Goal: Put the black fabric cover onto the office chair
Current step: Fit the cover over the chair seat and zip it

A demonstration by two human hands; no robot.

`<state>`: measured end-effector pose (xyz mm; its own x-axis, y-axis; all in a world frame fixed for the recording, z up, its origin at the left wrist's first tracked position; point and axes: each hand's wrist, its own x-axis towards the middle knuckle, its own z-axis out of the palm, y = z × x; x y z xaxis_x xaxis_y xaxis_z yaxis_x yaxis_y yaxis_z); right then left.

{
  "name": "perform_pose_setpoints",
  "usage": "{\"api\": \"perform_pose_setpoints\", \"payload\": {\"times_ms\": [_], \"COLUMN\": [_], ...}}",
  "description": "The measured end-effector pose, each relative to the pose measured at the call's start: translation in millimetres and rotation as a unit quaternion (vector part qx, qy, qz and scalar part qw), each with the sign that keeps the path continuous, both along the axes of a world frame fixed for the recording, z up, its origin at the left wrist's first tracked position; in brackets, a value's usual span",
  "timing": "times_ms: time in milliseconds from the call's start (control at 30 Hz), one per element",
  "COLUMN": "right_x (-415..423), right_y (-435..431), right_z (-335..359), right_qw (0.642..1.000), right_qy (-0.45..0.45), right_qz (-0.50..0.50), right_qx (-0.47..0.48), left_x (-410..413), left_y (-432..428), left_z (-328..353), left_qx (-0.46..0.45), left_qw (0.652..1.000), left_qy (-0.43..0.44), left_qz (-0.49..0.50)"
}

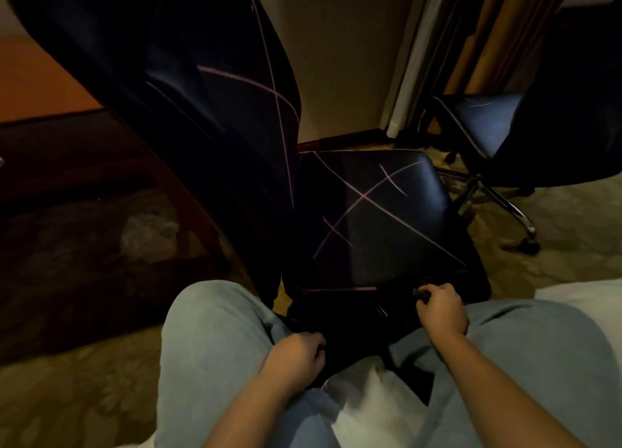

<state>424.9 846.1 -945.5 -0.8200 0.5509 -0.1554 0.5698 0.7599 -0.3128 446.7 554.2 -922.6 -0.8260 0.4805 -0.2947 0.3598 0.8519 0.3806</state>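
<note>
Looks like you're most of the way there tbh. The black stretchy fabric cover with thin pink lines (370,212) already lies smooth over the seat of the tall-backed office chair (151,77), right in front of your knees. Your right hand (441,309) clutches a bunch of its hem at the seat's near edge. Your left hand (296,356) grips the dark slack lower down. My guess is only tucking that hem under is left.

Two office chairs (370,212) (484,121), two hands (294,358) (442,309).
</note>
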Motion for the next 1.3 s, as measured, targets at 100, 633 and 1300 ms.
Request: {"api": "perform_pose_setpoints", "payload": {"times_ms": [100,633,1300], "right_x": [-1.4,-21.9,-24.4], "right_y": [3.9,-52.5,-55.7], "right_z": [-1.0,4.6,9.6], "right_qw": [1.0,0.992,0.997], "right_qy": [0.003,-0.012,-0.009], "right_qz": [-0.025,0.118,0.066], "right_qx": [-0.007,-0.03,-0.036], "left_x": [-0.3,1.7,3.4], "left_y": [0.9,-6.6,3.6], "left_z": [0.6,8.1,6.4], "left_qx": [0.004,-0.027,-0.035], "left_qw": [1.0,1.0,0.999], "left_qy": [0.002,-0.013,0.005], "left_qz": [0.0,0.006,-0.002]}}
